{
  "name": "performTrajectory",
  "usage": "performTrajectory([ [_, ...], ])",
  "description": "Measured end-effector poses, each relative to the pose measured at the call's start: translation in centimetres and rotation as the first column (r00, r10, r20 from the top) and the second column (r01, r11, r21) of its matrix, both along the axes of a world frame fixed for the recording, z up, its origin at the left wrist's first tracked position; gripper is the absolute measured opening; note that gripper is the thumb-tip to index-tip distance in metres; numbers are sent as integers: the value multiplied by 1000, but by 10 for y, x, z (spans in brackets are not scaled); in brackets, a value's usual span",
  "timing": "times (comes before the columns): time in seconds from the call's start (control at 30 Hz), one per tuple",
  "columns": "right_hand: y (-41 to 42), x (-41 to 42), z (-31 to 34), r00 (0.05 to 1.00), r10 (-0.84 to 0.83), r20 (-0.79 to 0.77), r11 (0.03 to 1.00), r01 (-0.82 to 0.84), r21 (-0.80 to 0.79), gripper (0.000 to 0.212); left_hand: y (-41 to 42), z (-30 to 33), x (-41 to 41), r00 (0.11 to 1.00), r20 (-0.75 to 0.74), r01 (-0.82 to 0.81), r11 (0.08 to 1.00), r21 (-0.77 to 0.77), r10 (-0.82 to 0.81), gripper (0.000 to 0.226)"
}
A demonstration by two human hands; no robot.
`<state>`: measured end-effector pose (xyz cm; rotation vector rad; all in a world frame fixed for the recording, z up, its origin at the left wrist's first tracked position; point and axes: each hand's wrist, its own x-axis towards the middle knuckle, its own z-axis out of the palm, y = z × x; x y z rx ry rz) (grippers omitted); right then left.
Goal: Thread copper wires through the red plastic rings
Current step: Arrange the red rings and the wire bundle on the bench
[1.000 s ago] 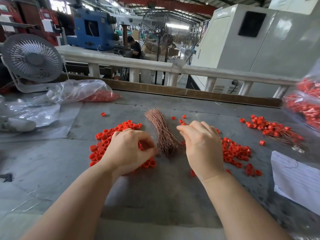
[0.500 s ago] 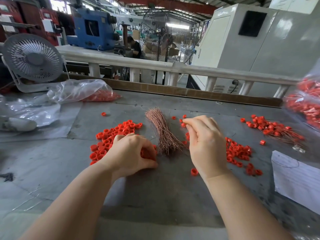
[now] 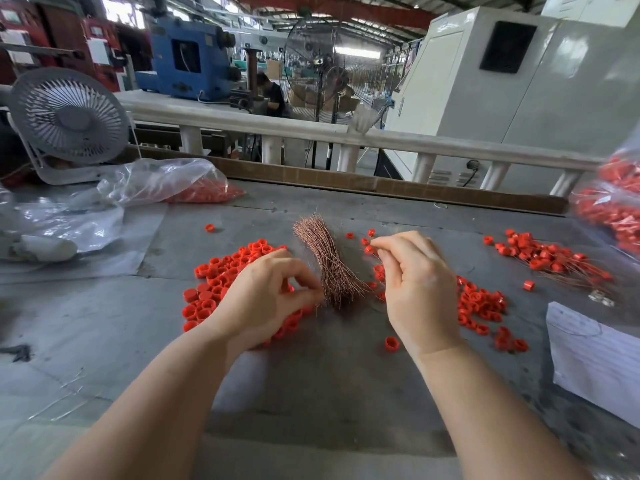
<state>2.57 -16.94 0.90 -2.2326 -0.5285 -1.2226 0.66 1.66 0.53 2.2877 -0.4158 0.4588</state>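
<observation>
Right now, head cam, looking down at the grey worktable (image 3: 339, 386). I'm keeping my left hand (image 3: 266, 299) curled over the near edge of the left pile of red rings (image 3: 221, 282), thumb & forefinger pinching together right beside the lower end of the copper wire bundle (image 3: 329, 261). Something small and red is showing between those fingers, prob a ring, but can't tell for sure. Can't tell either if the fingertips are touching the wire ends or are just next to them.

I'm holding my right hand (image 3: 419, 285) up on the other side of the bundle, fingers bunched, thumb & forefinger tips pinching a thin copper wire (image 3: 378, 255) near the top of the hand. The strand is v. fine, hard to trace.

Bundle is lying between both hands, fanned at the far end, tight at the near end. A second pile of rings (image 3: 481, 303) is sitting just right of my right hand, w/ one loose ring (image 3: 391, 343) near that wrist. Further right, a heap of rings already on wires (image 3: 550, 258) is lying well apart from my hands.

Round the edges: clear bag w/ rings (image 3: 173, 185) far left, small white fan (image 3: 69, 116) behind it, white paper (image 3: 595, 355) at right, more bagged rings (image 3: 613, 209) at the right edge.
</observation>
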Motion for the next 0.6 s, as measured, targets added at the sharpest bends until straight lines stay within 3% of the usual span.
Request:
performTrajectory([
  [0.13,1,1,-2,997,53,-59,999,-53,5,17,-10,1,-3,998,-54,2,945,-326,-21,20],
  [0.3,7,0,-3,980,159,-121,987,-156,33,19,-17,3,-7,977,-146,16,736,-676,-155,15],
  [0.4,7,-1,-6,970,195,-147,981,-191,44,17,-18,2,-8,965,-169,-3,634,-773,-201,19],
  [0.6,7,-1,-7,963,218,-158,976,-213,49,16,-15,6,-9,971,-88,55,569,-821,-221,29],
])
